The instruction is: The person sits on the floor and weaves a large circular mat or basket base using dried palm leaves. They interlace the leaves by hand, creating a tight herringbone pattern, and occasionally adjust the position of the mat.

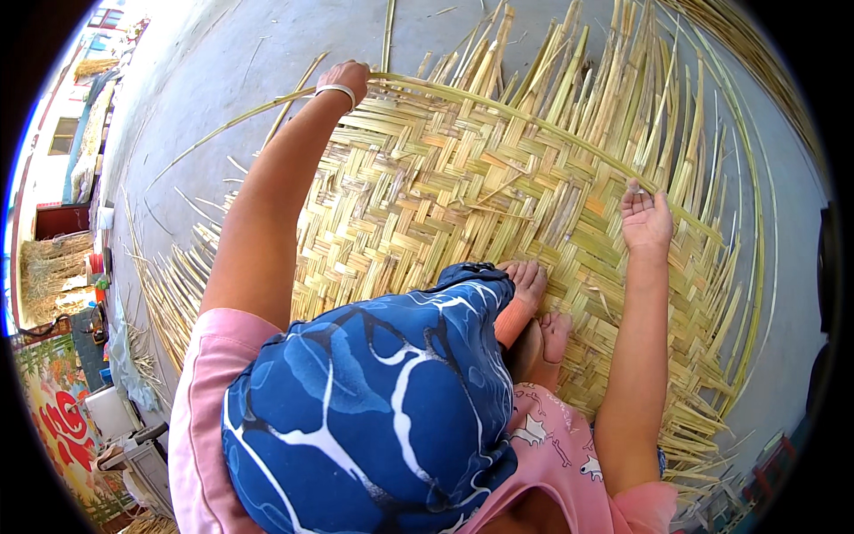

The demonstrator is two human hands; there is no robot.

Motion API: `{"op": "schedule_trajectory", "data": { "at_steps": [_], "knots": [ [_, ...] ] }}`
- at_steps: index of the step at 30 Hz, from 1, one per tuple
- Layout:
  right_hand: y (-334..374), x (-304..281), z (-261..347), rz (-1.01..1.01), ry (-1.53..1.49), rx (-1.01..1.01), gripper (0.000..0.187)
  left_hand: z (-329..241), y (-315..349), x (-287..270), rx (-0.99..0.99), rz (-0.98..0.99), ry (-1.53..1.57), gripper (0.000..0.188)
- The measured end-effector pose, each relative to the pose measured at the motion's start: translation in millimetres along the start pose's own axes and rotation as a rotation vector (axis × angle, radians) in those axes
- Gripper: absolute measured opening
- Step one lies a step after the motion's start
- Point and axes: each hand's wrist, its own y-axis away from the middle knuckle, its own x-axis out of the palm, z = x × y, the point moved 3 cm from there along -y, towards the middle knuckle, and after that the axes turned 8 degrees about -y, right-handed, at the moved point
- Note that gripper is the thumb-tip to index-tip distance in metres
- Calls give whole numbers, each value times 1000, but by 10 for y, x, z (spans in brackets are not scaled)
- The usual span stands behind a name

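A long, green-yellow split reed strip (498, 109) stretches across the far part of a woven reed mat (427, 178). My left hand (347, 78), with a pale bracelet at its wrist, is closed around the strip near the mat's far left corner; the strip's loose end curves off to the left beyond it. My right hand (647, 218) is palm up at the right side, its curled fingers closed at the same strip. The mat has a zigzag weave, and unwoven reed ends (614, 80) fan out along its far edge. My bare feet (527, 283) rest on the woven part.
Grey concrete floor (213, 80) surrounds the mat. Loose long reeds (756, 222) curve along the right, and a reed bundle (756, 53) lies at the far right. Dry straw (55, 276), a pale blue plastic sheet (129, 356) and household items line the left side.
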Motion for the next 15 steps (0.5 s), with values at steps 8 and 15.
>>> {"op": "schedule_trajectory", "data": {
  "at_steps": [8, 15],
  "knots": [
    [527, 230, 121, 37, -20, -143, 29, 14, -337, 244, -263, 101, 151, 30],
    [399, -878, 1485, -165, -184, -349, 27, 517, -438, 300, -278, 196, 1006, 23]
  ]
}}
